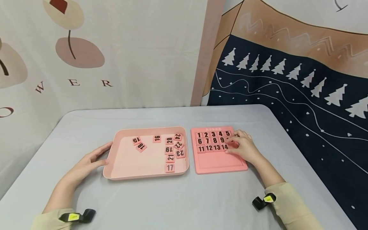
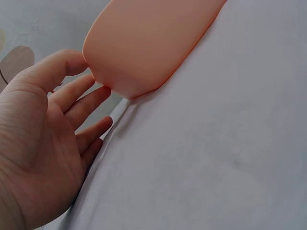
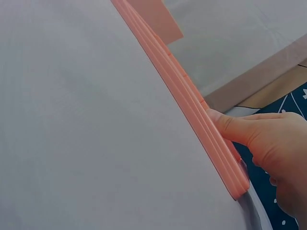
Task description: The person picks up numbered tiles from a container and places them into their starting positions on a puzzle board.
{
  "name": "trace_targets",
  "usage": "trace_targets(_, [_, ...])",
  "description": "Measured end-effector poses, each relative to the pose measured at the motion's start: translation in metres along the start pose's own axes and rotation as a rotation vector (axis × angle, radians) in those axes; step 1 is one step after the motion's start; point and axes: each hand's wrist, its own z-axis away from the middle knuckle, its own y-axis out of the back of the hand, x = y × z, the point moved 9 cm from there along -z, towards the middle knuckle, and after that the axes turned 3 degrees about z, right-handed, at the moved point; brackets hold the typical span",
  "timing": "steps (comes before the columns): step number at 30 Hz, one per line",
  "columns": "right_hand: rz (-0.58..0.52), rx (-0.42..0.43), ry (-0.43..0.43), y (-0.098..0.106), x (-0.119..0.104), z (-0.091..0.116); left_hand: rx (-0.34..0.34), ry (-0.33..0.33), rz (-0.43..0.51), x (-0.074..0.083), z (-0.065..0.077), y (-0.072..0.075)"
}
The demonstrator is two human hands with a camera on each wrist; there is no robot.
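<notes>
Now the left hand [image 1: 86, 165] is held out near the tabletop's [image 1: 138, 201] left edge, fingers [image 2: 91, 103] loosely extended; the right hand [image 1: 245, 147] is angled inward, thumb [image 3: 237, 128] and forefinger [image 1: 235, 139] parted.

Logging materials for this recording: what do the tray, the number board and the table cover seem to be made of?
Tray: probably smooth, matte plastic, judging by its even colour and thin rim. Number board: likely plastic with a slight sheen, given its ridged, moulded-looking edge. Table cover: apparently matte fabric, showing soft folds.
</notes>
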Motion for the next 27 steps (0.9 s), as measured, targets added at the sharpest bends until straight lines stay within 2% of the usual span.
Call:
trace_targets(5, [0.006, 0.001, 0.009, 0.001, -0.002, 0.000, 0.000, 0.002, 0.006, -0.001, 0.001, 0.000])
trace_targets(9, [-0.004, 0.031, 0.045, 0.006, -0.015, -0.002, -0.003, -0.003, 0.012, 0.000, 0.000, -0.001])
trace_targets(16, [-0.079, 0.074, 0.140, 0.008, -0.055, -0.013, 0.000, -0.004, -0.001, 0.001, -0.001, 0.000])
trace_targets(21, [-0.113, 0.062, 0.208, -0.002, -0.086, -0.024, 0.001, -0.018, 0.011, 0.004, 0.001, 0.000])
trace_targets(27, [-0.119, 0.039, 0.249, -0.014, -0.116, -0.036, 0.001, -0.028, 0.013, 0.007, 0.001, -0.001])
